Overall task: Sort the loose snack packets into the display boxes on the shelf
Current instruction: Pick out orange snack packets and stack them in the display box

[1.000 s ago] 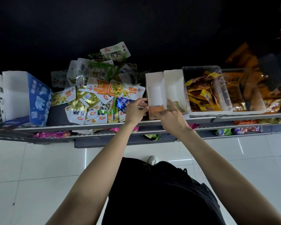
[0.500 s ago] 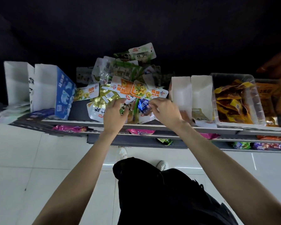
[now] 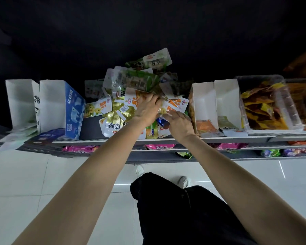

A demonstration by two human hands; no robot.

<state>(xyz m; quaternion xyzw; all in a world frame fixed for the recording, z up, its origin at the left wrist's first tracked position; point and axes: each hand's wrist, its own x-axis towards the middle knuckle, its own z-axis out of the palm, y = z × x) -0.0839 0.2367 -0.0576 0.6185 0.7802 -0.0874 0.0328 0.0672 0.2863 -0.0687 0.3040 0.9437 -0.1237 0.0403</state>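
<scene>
The heap of loose, flat foil and plastic snack packets (image 3: 131, 96) lay on the grey metal shelf (image 3: 228, 138), straight ahead of both hands and between two groups of boxes; the left hand (image 3: 145, 110) rested on the middle of the heap with its fingers stretched forward over an orange-and-white packet (image 3: 132, 99), not plainly curled round it; the right hand (image 3: 179, 123) sat just beside it, nearer the shelf edge, its fingertips touching a pale packet printed with yellow rings (image 3: 163, 109); whether they pinched it could not be told.

The two white cardboard display boxes (image 3: 217, 105) stood side by side just right of the heap, long axes running from the shelf's front edge to the back, open tops and low fronts toward the person; the right hand was the nearer to them, so a packet bound there would probably travel a short way rightward.

Counted: two white boxes at right, each with a packet or so at its front; one clear plastic bin (image 3: 272, 106) of orange and yellow packs beyond them; two boxes at left, one plain white carton (image 3: 19, 103) and one blue-sided carton (image 3: 74, 110); the loose packets were too many and overlapped to count; most of the sorting appeared undone.
</scene>
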